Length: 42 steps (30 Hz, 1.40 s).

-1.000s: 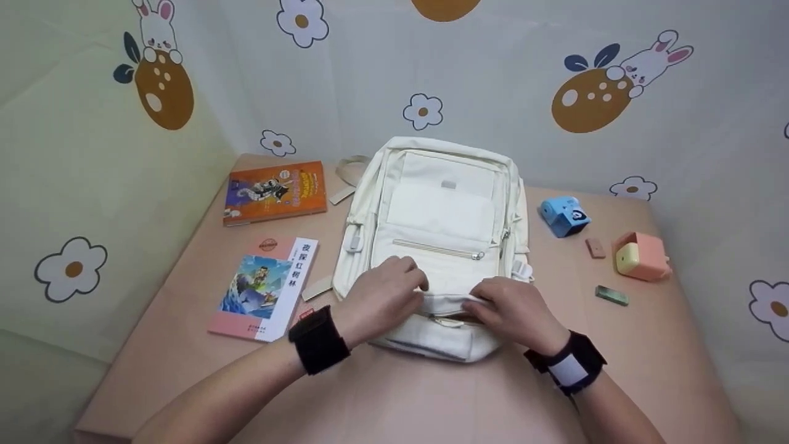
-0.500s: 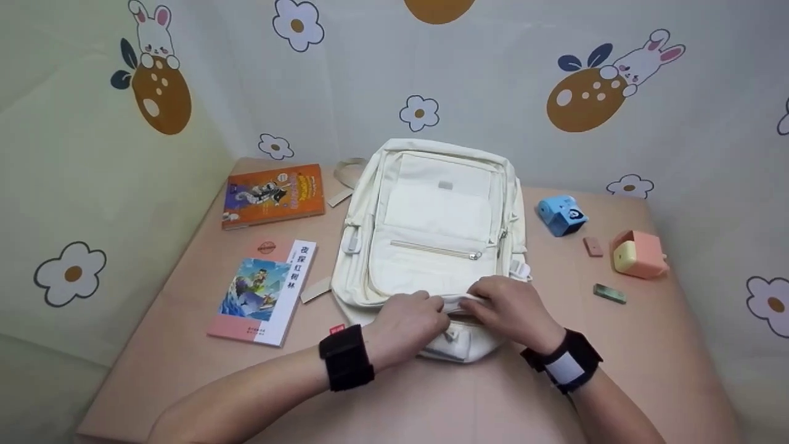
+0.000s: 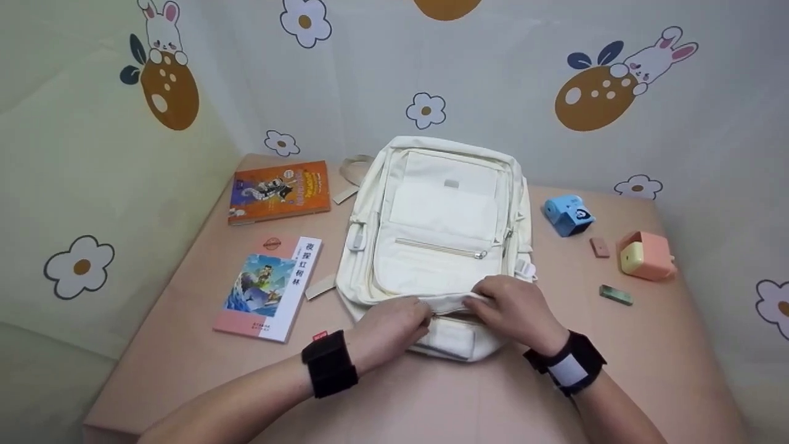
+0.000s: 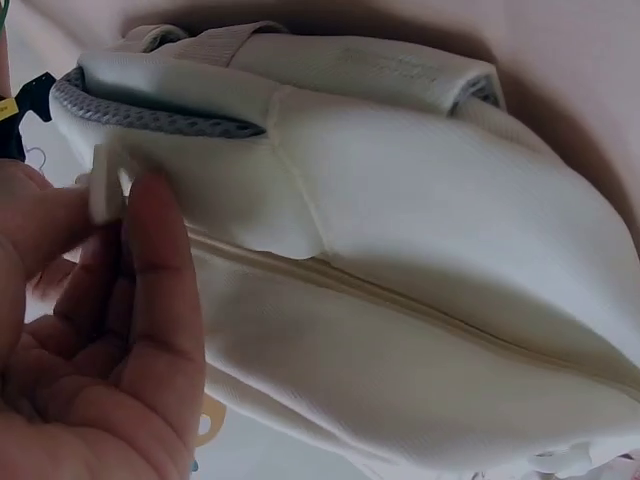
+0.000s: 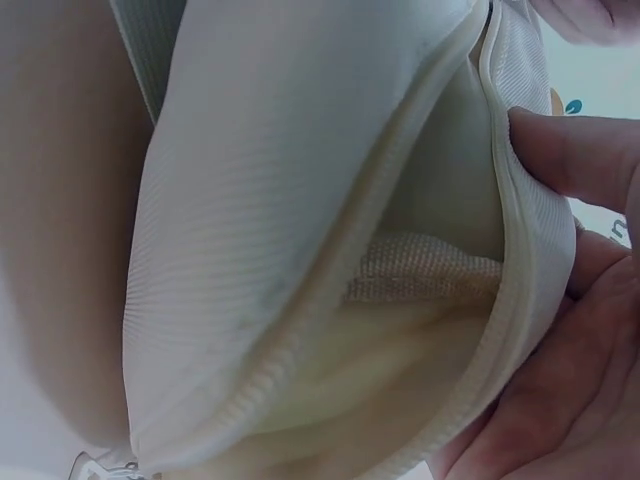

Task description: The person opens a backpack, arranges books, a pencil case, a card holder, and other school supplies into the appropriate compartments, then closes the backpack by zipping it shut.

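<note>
Evidently working a zip (image 4: 420, 305) on the white backpack (image 3: 444, 206), lying on the bench (image 3: 431, 407). Pinching pale tab (image 4: 103, 185) in left hand (image 3: 389, 333); gripping gaping edge (image 5: 515, 260) in right hand (image 3: 519, 311). Next, probably: steady edge, draw tab.

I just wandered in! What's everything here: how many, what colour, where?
Table: 1, pinkish, under the things
Wall cloth: at least 1, white with rabbits and flowers, behind
Bag: 1, cream, middle of the table
Straps: at least 2, beige, left of bag
Orange book: 1, orange and purple, back left
Pink book: 1, pink, white and blue, nearer left
Gadgets: 2, one blue, one pink and yellow, right of bag
Blocks: 2, dull pink and green, near the gadgets
Wristbands: 2, black, one per wrist
Left hand: 1, bare, pinching a pale tab
Right hand: 1, bare, gripping bag fabric
</note>
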### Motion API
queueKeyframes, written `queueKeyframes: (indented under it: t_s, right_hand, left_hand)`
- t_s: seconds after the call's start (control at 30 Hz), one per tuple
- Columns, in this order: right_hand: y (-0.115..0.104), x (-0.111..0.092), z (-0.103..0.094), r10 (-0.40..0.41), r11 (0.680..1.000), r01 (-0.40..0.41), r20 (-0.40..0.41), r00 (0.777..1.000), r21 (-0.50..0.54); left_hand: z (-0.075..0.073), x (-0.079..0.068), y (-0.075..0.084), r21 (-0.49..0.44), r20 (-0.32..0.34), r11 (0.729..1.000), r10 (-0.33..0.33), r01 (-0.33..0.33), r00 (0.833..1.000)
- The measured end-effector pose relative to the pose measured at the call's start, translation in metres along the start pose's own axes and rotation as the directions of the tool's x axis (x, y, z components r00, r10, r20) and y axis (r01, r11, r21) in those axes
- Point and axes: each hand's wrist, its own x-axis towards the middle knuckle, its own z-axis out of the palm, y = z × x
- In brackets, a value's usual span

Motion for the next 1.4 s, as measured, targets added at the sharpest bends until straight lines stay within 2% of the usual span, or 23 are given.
queueKeyframes:
  t_s: [0.23,0.4,0.67,0.97,1.03,1.23,1.4]
  right_hand:
    - [-0.003,-0.001,0.003,-0.017,0.998,0.018,-0.011,1.0,0.06]
    - [-0.006,-0.003,0.004,-0.027,0.999,0.028,-0.03,0.999,0.041]
    - [-0.009,-0.006,0.0,-0.013,1.0,0.014,-0.03,0.999,0.017]
    - [-0.012,-0.006,-0.007,0.008,1.0,-0.008,-0.019,1.0,0.015]
    - [-0.013,-0.006,-0.007,0.011,1.0,-0.01,-0.016,1.0,0.017]
    - [-0.017,-0.006,-0.006,0.008,1.0,-0.008,0.008,1.0,-0.002]
    - [-0.025,-0.002,-0.006,-0.026,0.999,0.026,0.028,0.999,-0.028]
  left_hand:
    - [-0.003,-0.007,-0.005,0.057,-0.085,0.998,0.024,-0.019,0.996]
    - [-0.007,-0.01,-0.008,0.103,-0.121,0.995,0.021,-0.008,0.992]
    - [-0.015,-0.025,-0.02,0.188,-0.167,0.981,0.07,-0.037,0.983]
    - [-0.025,-0.045,-0.039,0.161,-0.203,0.986,-0.008,0.041,0.979]
    - [-0.025,-0.046,-0.041,0.149,-0.197,0.988,-0.018,0.048,0.98]
    - [-0.02,-0.045,-0.039,0.008,-0.145,0.996,-0.084,0.086,0.986]
    - [-0.014,-0.043,-0.039,0.018,-0.173,0.997,-0.075,0.079,0.982]
